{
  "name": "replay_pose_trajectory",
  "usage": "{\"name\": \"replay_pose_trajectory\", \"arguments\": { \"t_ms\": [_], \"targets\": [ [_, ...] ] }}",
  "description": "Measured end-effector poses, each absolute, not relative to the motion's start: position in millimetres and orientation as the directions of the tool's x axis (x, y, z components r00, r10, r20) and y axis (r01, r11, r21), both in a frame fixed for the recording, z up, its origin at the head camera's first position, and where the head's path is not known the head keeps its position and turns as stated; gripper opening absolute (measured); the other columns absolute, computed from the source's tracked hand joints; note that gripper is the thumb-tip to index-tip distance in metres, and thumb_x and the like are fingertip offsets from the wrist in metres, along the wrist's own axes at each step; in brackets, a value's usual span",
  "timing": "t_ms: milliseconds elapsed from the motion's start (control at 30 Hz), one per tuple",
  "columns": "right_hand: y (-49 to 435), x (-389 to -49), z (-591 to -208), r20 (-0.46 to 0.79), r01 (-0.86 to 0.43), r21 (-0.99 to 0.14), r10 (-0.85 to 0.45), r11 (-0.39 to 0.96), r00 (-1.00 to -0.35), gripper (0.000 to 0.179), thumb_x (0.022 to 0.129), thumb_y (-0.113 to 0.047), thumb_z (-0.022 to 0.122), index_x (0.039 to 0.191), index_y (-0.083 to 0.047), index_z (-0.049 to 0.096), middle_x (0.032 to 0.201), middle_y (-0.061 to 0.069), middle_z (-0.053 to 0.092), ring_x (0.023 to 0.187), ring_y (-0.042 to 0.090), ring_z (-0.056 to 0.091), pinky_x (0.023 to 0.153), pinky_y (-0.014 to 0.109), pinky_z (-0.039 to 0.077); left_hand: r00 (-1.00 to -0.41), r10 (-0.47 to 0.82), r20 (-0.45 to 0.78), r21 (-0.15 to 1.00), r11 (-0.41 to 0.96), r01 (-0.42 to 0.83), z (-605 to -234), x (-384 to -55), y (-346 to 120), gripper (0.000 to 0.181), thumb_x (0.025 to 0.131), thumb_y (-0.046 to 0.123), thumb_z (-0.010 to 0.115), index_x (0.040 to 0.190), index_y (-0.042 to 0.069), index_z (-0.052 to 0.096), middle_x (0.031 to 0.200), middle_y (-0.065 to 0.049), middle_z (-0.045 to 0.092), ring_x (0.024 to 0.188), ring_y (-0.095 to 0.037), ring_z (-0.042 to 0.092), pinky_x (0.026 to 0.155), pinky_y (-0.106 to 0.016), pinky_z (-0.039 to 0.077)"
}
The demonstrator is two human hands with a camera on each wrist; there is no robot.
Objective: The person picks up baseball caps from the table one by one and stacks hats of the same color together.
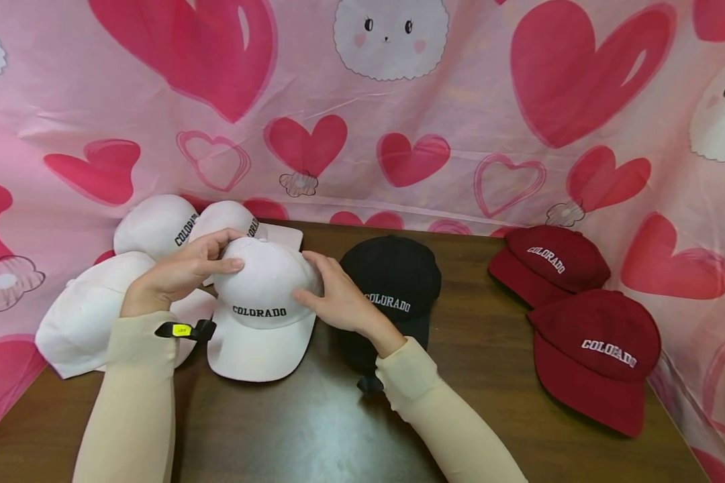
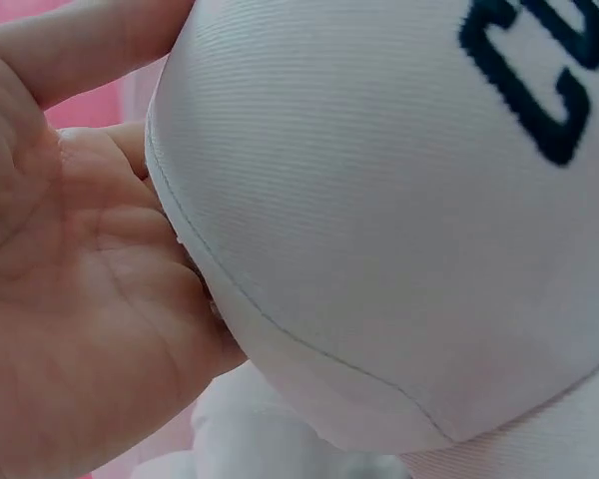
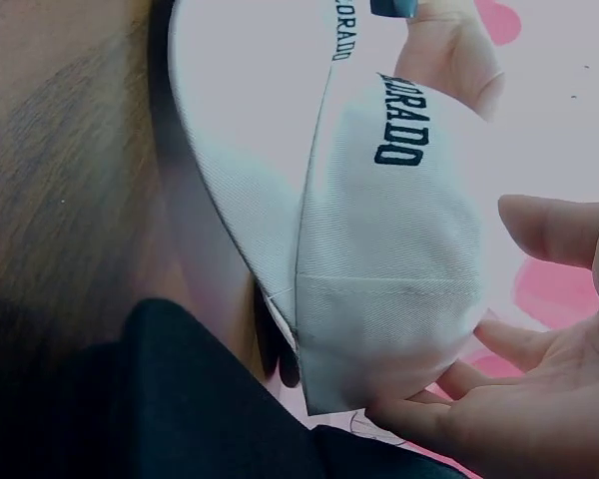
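Note:
A white cap [image 1: 260, 282] with dark COLORADO lettering stands with its brim toward the front of the table. On its upper left side, my left hand [image 1: 184, 268] grips the crown, thumb on the front and fingers behind. The right hand [image 1: 344, 295] is at the opposite side of the crown. In the right wrist view its fingers [image 3: 419, 419] touch the cap, while the thumb looks slightly apart from the fabric. A close view from the left wrist shows the white crown [image 2: 379, 220] beside my palm; some fingertips are hidden behind it.
More white caps [image 1: 154, 225] are grouped at the left, close behind the left hand. A black cap [image 1: 393, 268] lies under and beyond my right wrist. Two dark red caps [image 1: 598, 349] rest at the table's right. Heart-patterned pink cloth [image 1: 362, 100] hangs behind the wooden table [image 1: 266, 429].

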State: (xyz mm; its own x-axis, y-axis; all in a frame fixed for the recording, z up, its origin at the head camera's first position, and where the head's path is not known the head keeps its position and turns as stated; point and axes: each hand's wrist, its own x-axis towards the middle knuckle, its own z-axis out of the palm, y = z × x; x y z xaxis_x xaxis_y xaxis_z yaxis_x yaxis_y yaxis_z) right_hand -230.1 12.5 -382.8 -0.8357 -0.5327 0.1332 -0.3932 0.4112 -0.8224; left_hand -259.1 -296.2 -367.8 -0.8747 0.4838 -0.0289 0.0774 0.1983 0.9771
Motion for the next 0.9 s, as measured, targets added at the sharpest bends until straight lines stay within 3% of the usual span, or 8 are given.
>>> {"name": "replay_pose_trajectory", "arguments": {
  "t_ms": [300, 600, 900],
  "targets": [
    [12.7, -231.6, -387.8, 0.07, -0.338, -0.842, -0.537, 0.419, -0.841, 0.075, 0.103, -0.023, 0.069, 0.165, -0.007, 0.031, 0.161, 0.016, 0.04, 0.145, 0.03, 0.042, 0.119, 0.052, 0.04, -0.877, 0.478, -0.053, 0.972, 0.225, 0.064, -373.6, -263.2, -294.3, 0.033, 0.106, 0.01, 0.061, 0.137, 0.01, 0.051, 0.128, 0.0, 0.064, 0.119, -0.015, 0.061, 0.095, -0.028, 0.055],
    [11.2, -233.2, -392.6, 0.013, -0.308, -0.841, -0.551, 0.446, -0.834, 0.077, 0.102, -0.026, 0.069, 0.166, -0.005, 0.029, 0.167, 0.017, 0.033, 0.151, 0.031, 0.038, 0.124, 0.049, 0.035, -0.887, 0.445, -0.119, 0.944, 0.328, 0.037, -377.3, -266.0, -295.1, 0.053, 0.106, 0.018, 0.064, 0.152, 0.003, 0.041, 0.137, -0.006, 0.054, 0.127, -0.016, 0.053, 0.1, -0.023, 0.052],
    [11.7, -233.4, -395.0, -0.062, -0.278, -0.838, -0.588, 0.469, -0.806, 0.082, 0.104, -0.029, 0.068, 0.169, -0.006, 0.022, 0.176, 0.018, 0.012, 0.164, 0.03, 0.014, 0.13, 0.049, 0.021, -0.89, 0.439, -0.126, 0.933, 0.356, 0.043, -379.5, -269.7, -294.7, 0.054, 0.107, 0.015, 0.062, 0.155, 0.001, 0.041, 0.147, -0.015, 0.045, 0.134, -0.022, 0.043, 0.1, -0.018, 0.049]
  ]
}}
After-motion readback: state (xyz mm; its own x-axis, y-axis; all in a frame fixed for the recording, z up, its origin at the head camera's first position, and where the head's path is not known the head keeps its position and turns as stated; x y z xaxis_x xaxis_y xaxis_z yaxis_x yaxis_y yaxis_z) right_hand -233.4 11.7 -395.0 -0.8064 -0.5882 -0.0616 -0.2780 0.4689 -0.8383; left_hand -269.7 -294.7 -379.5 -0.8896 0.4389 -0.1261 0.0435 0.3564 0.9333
